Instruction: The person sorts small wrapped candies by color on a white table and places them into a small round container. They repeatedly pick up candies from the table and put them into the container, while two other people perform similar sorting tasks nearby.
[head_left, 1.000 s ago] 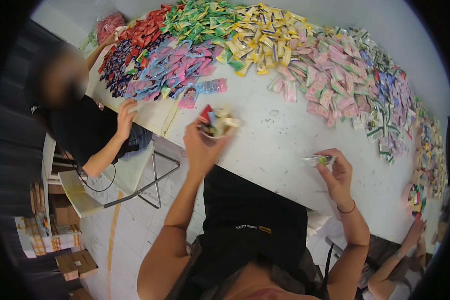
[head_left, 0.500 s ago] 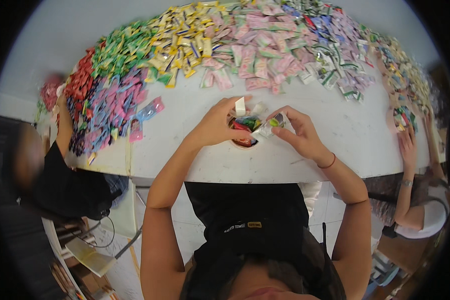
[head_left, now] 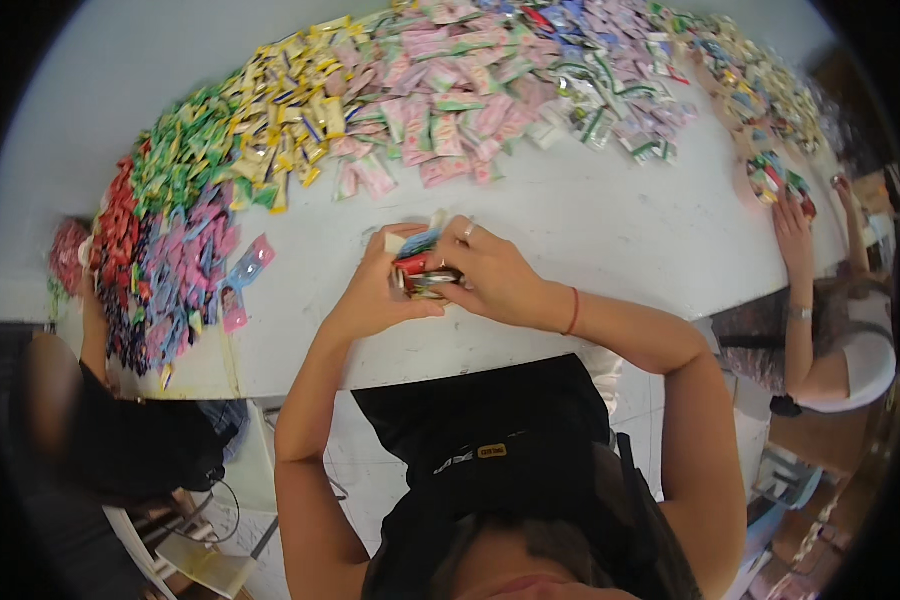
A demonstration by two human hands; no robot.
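Observation:
Close to my body, over the white table point(head_left: 310, 345), is a small round container crammed with wrapped candies, its wall mostly covered by my hands. My left hand point(head_left: 370, 297) curls round its left side, thumb along the near edge. From the right, the bent fingers of my right hand point(head_left: 495, 275) press into the top among the wrappers. A red packet point(head_left: 413, 264) and a blue one point(head_left: 420, 242) show between the hands. Whatever my right fingertips pinch is hidden.
Along the far side lie heaps of wrapped candies: pink point(head_left: 440, 90), yellow point(head_left: 285, 110), green point(head_left: 185, 150) and red point(head_left: 117, 215). Loose blue-and-pink packets point(head_left: 252, 260) lie at left. Another person's hand point(head_left: 793, 235) works beside filled containers point(head_left: 767, 178) at right; someone else sits at left.
The view has shifted, with the heaps now farther left. My right hand has moved in from the container's right edge to its top; the silvery packet it held is no longer distinct.

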